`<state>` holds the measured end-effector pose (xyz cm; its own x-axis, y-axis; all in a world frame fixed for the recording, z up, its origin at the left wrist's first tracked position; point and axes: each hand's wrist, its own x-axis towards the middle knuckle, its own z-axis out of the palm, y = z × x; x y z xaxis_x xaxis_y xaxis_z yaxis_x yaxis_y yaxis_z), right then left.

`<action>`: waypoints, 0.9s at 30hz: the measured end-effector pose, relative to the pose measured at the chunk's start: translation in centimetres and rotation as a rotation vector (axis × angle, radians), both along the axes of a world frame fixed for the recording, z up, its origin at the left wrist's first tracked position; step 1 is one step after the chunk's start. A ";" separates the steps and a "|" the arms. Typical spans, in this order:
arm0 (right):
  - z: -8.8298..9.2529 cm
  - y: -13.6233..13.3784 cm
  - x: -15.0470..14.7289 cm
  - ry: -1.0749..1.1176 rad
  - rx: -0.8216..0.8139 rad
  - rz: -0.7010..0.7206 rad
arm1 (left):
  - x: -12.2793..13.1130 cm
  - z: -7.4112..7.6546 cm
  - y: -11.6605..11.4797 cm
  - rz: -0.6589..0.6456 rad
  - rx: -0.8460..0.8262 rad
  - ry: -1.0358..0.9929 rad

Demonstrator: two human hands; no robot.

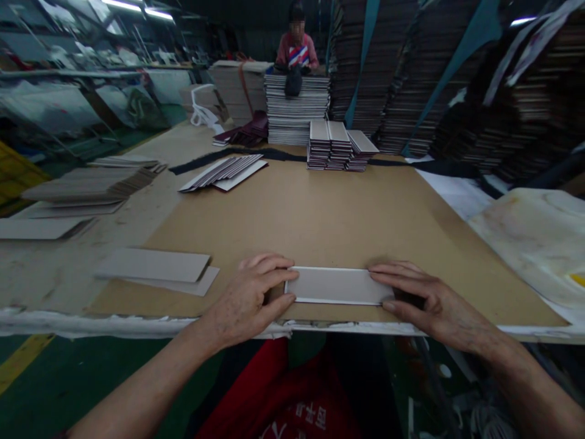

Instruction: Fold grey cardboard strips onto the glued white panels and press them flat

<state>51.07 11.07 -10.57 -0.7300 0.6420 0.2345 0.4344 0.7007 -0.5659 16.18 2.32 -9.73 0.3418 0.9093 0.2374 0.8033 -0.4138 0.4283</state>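
A narrow grey board (336, 285) with thin white edges lies flat near the front edge of the brown table sheet (320, 225). My left hand (256, 292) grips its left end, with the fingertips at the top corner and the thumb at the lower one. At the right end my right hand (415, 292) holds it the same way, fingers above and thumb below. Left of my left hand, two loose grey boards (158, 266) overlap each other.
Fanned boards (223, 172) and short stacks (331, 146) stand farther back. Grey board piles (98, 183) are at left, a pale cloth-like item (534, 238) at right. A person (297, 49) is behind a tall stack (297, 110). A dark strip (283, 155) crosses the table.
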 end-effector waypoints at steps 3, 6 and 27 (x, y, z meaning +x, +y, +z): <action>0.1 0.0 0.0 -0.006 -0.022 0.011 | 0.1 0.0 0.1 0.003 -0.001 -0.004; 0.1 0.1 0.1 -0.015 -0.047 0.027 | 0.1 0.0 0.2 0.006 -0.006 -0.007; 0.2 -0.6 -0.3 -0.085 0.104 0.045 | 0.0 -0.6 0.0 0.000 0.032 0.005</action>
<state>50.76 10.50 -10.35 -0.7774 0.5837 0.2344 0.4446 0.7735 -0.4516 16.15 2.33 -10.29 0.3431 0.9014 0.2642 0.8055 -0.4271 0.4109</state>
